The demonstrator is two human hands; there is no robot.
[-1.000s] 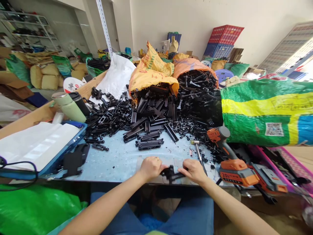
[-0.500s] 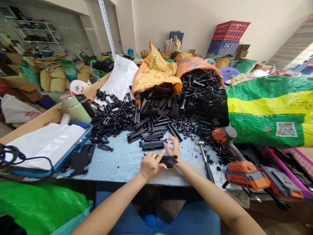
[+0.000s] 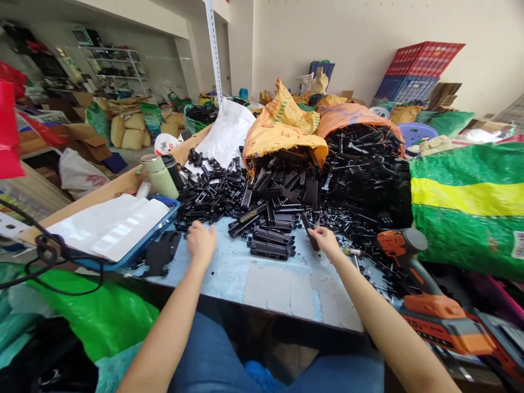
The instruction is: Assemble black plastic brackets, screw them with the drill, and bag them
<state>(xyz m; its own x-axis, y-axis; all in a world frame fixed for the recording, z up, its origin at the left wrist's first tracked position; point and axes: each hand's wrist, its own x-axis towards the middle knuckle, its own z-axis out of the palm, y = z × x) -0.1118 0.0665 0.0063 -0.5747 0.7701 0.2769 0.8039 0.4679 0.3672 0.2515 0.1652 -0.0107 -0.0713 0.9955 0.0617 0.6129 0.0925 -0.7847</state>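
Observation:
My right hand [image 3: 325, 241] pinches the near end of a flat black plastic bar [image 3: 310, 231], which slants up and away over the table. At the front edge of the small black link parts [image 3: 213, 188], my left hand [image 3: 200, 243] reaches down with its fingers curled. Its fingertips are hidden, and I cannot make out what they hold. Between the hands, several assembled black bars [image 3: 272, 250] lie side by side on the blue tabletop [image 3: 229, 273]. Behind them is a heap of longer black bars [image 3: 282, 188].
An orange cordless drill [image 3: 403, 256] and a partly covered hammer [image 3: 355, 256] lie at right, near loose screws. Yellow [image 3: 286, 134] and orange sacks [image 3: 356, 117] spill black parts. At left stand a green bottle [image 3: 159, 177] and a blue tray [image 3: 164, 221] with papers.
The black assembly that both hands held now lies in front of the others. My hands have parted: left to the small parts, right onto a flat bar. The view has turned left.

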